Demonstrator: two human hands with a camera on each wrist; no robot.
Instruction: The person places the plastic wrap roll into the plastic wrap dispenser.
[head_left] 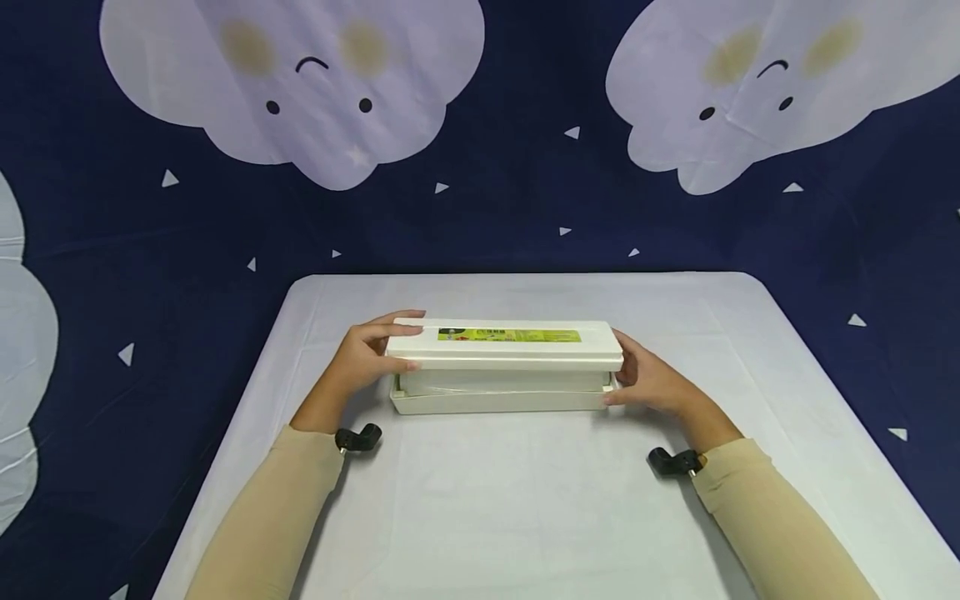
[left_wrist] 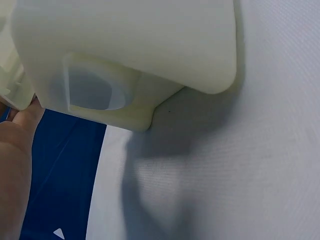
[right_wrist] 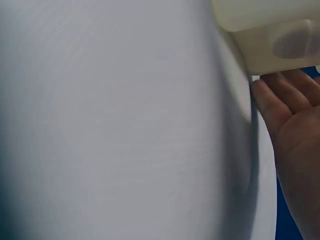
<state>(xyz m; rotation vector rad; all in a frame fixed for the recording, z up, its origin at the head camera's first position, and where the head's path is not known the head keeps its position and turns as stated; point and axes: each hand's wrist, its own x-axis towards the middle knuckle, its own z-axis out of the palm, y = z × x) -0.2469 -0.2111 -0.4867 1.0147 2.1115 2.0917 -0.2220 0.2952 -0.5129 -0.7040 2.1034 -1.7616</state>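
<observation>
A long white plastic box (head_left: 495, 403) sits on the white table, its length running left to right. Its pale lid (head_left: 510, 359) bears a yellow-green label (head_left: 517, 335) and stands above the lower part, with a translucent wall showing between. My left hand (head_left: 352, 358) grips the lid's left end, thumb in front and fingers over the top. At the other end, my right hand (head_left: 656, 379) holds the box, thumb low at the front corner and fingers partly hidden behind. A rounded recess (left_wrist: 92, 87) shows in the box's end in the left wrist view.
The white-covered table (head_left: 510, 508) has rounded far corners. Behind it hangs a dark blue cloth (head_left: 510, 225) with pale clouds and small triangles. A black wrist camera (head_left: 360, 437) sits by the left cuff, another black camera (head_left: 673, 461) by the right.
</observation>
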